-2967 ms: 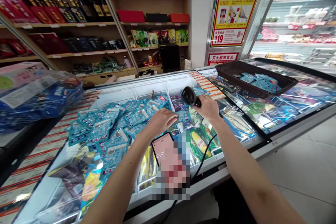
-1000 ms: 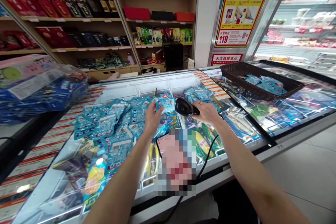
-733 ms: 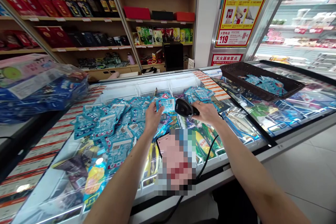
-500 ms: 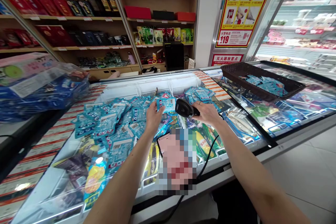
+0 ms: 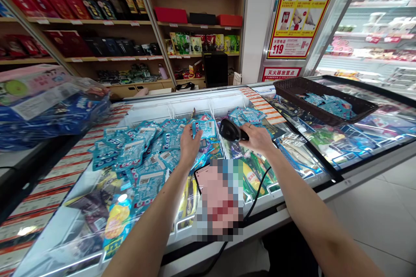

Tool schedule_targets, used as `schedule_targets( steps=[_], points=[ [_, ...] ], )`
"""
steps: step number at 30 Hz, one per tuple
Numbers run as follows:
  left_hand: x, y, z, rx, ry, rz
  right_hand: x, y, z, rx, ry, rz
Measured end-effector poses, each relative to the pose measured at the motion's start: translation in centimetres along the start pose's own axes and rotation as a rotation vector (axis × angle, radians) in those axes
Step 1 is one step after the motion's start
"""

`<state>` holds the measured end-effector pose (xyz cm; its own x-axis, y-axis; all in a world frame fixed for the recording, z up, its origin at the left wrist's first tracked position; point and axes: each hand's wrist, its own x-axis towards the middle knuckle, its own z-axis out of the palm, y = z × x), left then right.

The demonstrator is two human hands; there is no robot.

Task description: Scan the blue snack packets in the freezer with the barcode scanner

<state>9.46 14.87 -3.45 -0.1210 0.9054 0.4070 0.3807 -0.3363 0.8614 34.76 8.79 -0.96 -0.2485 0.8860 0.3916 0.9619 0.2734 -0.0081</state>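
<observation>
My left hand (image 5: 190, 140) is closed on a small blue packet (image 5: 208, 128), its printed side turned up. In my right hand (image 5: 256, 137) is a black barcode scanner (image 5: 230, 130), with its head pointing left toward the packet and a short gap between them. A cable (image 5: 259, 190) trails from the scanner down past the freezer's front edge. Under and left of my left hand, a heap of similar blue packets (image 5: 131, 152) lies on the glass top of the chest freezer. A smaller pile of blue packets (image 5: 247, 115) lies behind the scanner.
Nearest me on the glass lies a phone (image 5: 202, 176), largely blurred out. A dark brown basket (image 5: 364, 110) with several blue packets stands at the right. Plastic-wrapped boxes (image 5: 48, 104) sit at the left. Stocked shelves (image 5: 94, 21) stand behind the freezer.
The scanner has shifted slightly right and up, widening its gap from the packet. The packet has tilted a little in my left hand, which stays nearly in place.
</observation>
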Motion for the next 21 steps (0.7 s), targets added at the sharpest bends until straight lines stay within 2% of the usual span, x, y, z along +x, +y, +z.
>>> schedule_targets(
  steps=[8,13,17,19,21],
  points=[
    [1.2,1.3,-2.5,0.231,0.160,0.067,0.1,0.1,-0.4,0.013,-0.003,0.066],
    [1.4,0.8,-4.2,0.428,0.164,0.020,0.0,0.2,-0.5,0.006,0.003,0.079],
    [0.6,0.9,-4.5,0.604,0.254,0.170,0.0,0.3,-0.5,0.008,0.020,0.101],
    [0.1,1.4,-4.1,0.650,0.176,0.269,0.0,0.4,-0.5,0.009,0.031,0.123],
    [-0.4,1.7,-3.4,0.681,-0.015,0.398,0.0,0.4,-0.5,0.007,0.040,0.144]
  ],
)
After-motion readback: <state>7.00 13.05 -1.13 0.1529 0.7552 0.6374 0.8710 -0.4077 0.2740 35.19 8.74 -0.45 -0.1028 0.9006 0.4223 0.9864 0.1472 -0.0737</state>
